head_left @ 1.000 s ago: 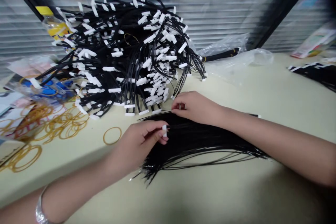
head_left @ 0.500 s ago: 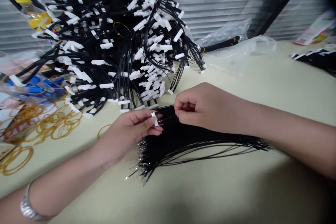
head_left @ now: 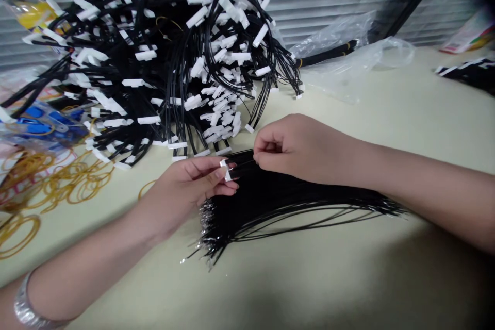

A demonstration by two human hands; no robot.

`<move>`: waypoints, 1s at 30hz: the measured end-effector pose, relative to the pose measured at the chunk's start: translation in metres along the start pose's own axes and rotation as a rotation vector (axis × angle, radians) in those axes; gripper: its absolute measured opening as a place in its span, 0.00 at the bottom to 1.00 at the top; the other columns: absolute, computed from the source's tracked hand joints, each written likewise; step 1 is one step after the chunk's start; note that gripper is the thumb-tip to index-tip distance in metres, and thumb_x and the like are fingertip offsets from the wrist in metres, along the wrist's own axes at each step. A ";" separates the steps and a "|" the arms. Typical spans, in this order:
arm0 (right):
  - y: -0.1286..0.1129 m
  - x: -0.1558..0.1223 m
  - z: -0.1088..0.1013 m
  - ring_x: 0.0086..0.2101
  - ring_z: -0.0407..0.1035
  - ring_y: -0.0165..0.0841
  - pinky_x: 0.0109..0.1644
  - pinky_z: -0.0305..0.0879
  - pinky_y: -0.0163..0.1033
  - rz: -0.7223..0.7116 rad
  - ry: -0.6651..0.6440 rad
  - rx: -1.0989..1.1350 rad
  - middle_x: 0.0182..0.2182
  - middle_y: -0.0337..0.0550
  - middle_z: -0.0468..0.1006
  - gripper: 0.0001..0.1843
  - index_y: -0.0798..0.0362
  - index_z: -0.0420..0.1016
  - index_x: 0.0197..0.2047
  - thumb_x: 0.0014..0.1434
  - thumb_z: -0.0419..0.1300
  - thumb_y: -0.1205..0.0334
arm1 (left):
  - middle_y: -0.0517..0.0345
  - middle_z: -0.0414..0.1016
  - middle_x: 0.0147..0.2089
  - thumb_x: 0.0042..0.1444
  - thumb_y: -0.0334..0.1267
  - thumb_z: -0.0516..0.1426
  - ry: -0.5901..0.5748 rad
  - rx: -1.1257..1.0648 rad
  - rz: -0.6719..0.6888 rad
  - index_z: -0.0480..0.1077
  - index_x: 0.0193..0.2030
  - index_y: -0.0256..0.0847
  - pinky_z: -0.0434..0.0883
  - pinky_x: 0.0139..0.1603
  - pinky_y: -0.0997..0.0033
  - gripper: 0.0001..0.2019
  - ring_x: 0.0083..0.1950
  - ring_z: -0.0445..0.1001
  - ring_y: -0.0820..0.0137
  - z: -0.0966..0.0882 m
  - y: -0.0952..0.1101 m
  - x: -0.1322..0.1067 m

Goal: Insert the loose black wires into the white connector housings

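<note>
Between the thumb and fingers of my left hand [head_left: 197,180] is a small white connector housing [head_left: 226,170], with black wire at its right side. My right hand [head_left: 294,147] is closed in a pinch just right of it, on a thin black wire [head_left: 246,159] that runs toward the housing. The tips of the right fingers are partly hidden. Below both hands lies a thick bundle of loose black wires [head_left: 263,201], spread left to right on the table. Shiny metal terminals [head_left: 207,221] show at the bundle's left end.
A big heap of black cables with white connectors [head_left: 220,103] rises behind my hands. Yellow rubber bands [head_left: 85,185] and a bag with blue items [head_left: 46,121] lie left, near a yellow-capped bottle [head_left: 31,10]. Clear plastic [head_left: 348,77] lies behind; more cables [head_left: 472,75] sit far right.
The view has shifted slightly, so the heap sits further left and higher. Both hands keep their grips and stay close together over the wires.
</note>
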State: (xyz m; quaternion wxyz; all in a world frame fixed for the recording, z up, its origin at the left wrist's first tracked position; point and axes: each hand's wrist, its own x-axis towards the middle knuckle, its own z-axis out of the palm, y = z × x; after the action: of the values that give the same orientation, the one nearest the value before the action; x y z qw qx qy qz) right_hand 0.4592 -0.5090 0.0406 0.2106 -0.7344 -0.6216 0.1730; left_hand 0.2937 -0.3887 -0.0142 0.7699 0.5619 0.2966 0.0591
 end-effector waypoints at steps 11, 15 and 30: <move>0.004 0.002 0.001 0.18 0.55 0.19 0.21 0.49 0.30 0.075 -0.070 0.064 0.17 0.33 0.65 0.10 0.56 0.71 0.24 0.51 0.53 0.61 | 0.57 0.75 0.34 0.47 0.38 0.63 -0.001 0.040 0.006 0.73 0.38 0.36 0.75 0.38 0.87 0.12 0.33 0.76 0.77 0.000 0.000 0.001; 0.004 0.003 0.005 0.18 0.54 0.19 0.22 0.48 0.30 0.047 -0.093 0.074 0.17 0.33 0.65 0.10 0.56 0.71 0.24 0.51 0.53 0.63 | 0.56 0.75 0.35 0.48 0.39 0.63 0.001 0.066 0.014 0.73 0.40 0.37 0.75 0.38 0.87 0.13 0.34 0.76 0.77 -0.001 -0.001 0.001; -0.001 0.000 0.019 0.28 0.59 0.25 0.32 0.53 0.32 -0.174 0.016 -0.220 0.29 0.39 0.69 0.08 0.58 0.68 0.31 0.59 0.52 0.65 | 0.56 0.75 0.36 0.51 0.38 0.60 -0.037 0.105 0.032 0.73 0.39 0.35 0.75 0.40 0.84 0.10 0.35 0.75 0.78 0.001 0.000 0.002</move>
State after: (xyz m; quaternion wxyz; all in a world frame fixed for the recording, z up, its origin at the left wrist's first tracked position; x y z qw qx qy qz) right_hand 0.4483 -0.5071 0.0252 0.1481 -0.6979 -0.6963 0.0788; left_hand 0.2964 -0.3890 -0.0151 0.7439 0.6071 0.2759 0.0453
